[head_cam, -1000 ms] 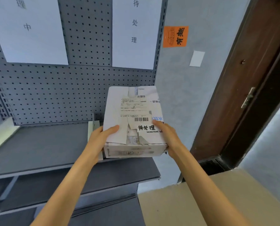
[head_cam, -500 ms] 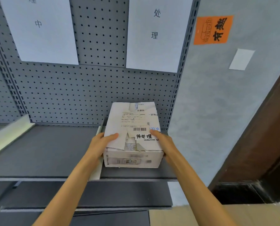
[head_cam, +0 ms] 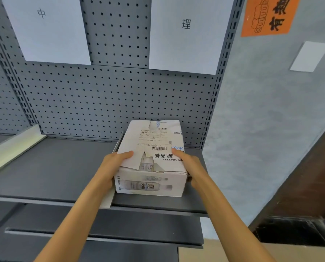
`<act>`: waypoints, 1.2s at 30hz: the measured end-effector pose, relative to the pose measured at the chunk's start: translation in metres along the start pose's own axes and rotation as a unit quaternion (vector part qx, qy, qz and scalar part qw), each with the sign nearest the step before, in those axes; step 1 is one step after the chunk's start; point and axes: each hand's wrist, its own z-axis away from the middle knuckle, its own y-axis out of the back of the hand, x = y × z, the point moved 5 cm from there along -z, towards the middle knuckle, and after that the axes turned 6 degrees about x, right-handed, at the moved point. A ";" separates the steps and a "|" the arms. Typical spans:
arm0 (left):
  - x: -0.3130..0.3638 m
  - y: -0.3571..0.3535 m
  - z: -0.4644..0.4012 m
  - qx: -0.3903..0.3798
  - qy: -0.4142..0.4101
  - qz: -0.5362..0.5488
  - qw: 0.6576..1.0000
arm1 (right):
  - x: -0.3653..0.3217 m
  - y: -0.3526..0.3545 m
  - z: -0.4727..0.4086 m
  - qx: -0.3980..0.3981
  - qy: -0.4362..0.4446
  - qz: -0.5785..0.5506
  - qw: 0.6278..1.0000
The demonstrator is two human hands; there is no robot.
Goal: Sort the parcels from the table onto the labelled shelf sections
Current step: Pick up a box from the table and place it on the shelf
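Cardboard box (head_cam: 151,159) gripped by left hand (head_cam: 111,168) and right hand (head_cam: 191,167) at its sides, steadied at shelf's (head_cam: 50,173) right end, beneath matching paper sign (head_cam: 184,33).

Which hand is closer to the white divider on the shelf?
Left. The left hand holds the box on its left side, right beside the divider. The right hand holds the box's far side, away from it.
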 end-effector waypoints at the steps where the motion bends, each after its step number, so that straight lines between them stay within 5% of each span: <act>1: 0.000 0.000 -0.001 0.002 0.001 0.000 1.000 | 0.000 -0.001 -0.001 0.000 0.001 0.003 1.000; 21: 0.010 -0.001 -0.004 0.004 0.009 -0.043 0.999 | -0.004 0.000 -0.005 -0.012 -0.016 0.061 0.998; 25: 0.026 -0.002 -0.002 0.019 -0.039 -0.072 0.996 | -0.023 0.002 -0.002 0.029 0.069 0.136 0.988; 29: 0.056 0.004 -0.001 0.093 -0.135 -0.220 0.962 | -0.063 -0.004 0.006 0.088 0.223 0.307 0.921; 36: 0.104 0.023 0.021 0.136 -0.336 -0.482 0.798 | -0.111 -0.057 0.031 0.080 0.407 0.540 0.732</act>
